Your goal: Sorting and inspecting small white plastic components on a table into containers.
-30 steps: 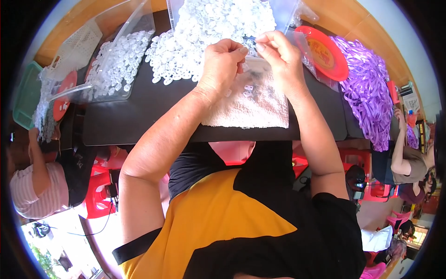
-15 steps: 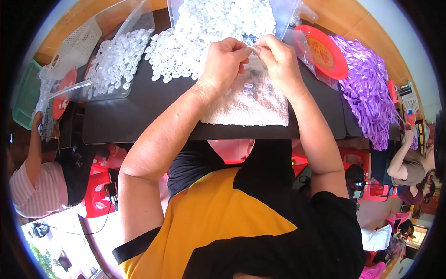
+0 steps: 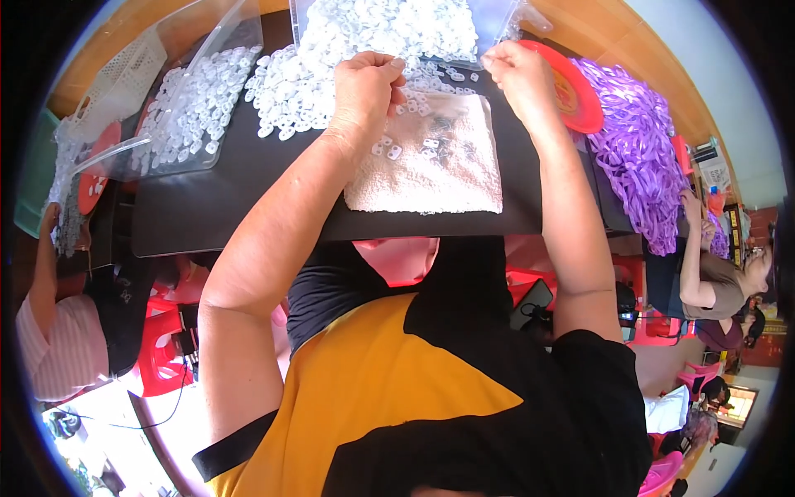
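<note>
Apart now, left hand and right hand hide their pinches.

Small white plastic pieces lie heaped on the black table, a few scattered on the white towel.

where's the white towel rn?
In the head view the white towel lies flat on the black tabletop at its near edge, below and between the left hand and right hand, with the heap of white plastic pieces just beyond it.
</note>
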Action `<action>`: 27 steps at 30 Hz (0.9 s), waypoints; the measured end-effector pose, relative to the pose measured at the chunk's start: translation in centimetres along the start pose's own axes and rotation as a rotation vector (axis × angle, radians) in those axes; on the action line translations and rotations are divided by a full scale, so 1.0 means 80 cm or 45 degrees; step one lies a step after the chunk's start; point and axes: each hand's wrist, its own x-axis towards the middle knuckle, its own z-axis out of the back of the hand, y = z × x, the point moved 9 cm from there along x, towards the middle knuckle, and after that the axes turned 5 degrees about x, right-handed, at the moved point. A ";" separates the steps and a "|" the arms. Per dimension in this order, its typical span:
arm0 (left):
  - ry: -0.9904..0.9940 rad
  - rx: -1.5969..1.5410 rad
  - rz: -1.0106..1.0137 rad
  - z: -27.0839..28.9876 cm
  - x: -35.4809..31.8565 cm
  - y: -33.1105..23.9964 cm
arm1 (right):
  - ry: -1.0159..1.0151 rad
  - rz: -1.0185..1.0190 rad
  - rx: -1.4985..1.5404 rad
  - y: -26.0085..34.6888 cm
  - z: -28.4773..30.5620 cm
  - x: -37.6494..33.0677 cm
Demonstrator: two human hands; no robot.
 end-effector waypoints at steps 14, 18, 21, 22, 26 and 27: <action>0.052 -0.051 0.013 -0.003 -0.003 -0.005 | 0.456 0.144 -0.756 -0.006 -0.070 0.014; 0.063 -0.024 0.031 -0.003 -0.004 -0.004 | 0.465 0.127 -0.772 -0.012 -0.076 0.016; 0.073 -0.019 0.033 -0.005 -0.004 -0.004 | 0.454 0.132 -0.806 -0.017 -0.078 0.017; 0.073 -0.017 0.033 -0.005 -0.004 -0.004 | 0.425 0.159 -0.795 -0.013 -0.078 0.016; 0.092 0.017 0.018 -0.009 -0.003 -0.002 | 0.398 0.186 -0.790 -0.014 -0.081 0.014; 0.099 0.044 0.015 -0.010 -0.003 -0.002 | 0.396 0.186 -0.790 -0.012 -0.081 0.013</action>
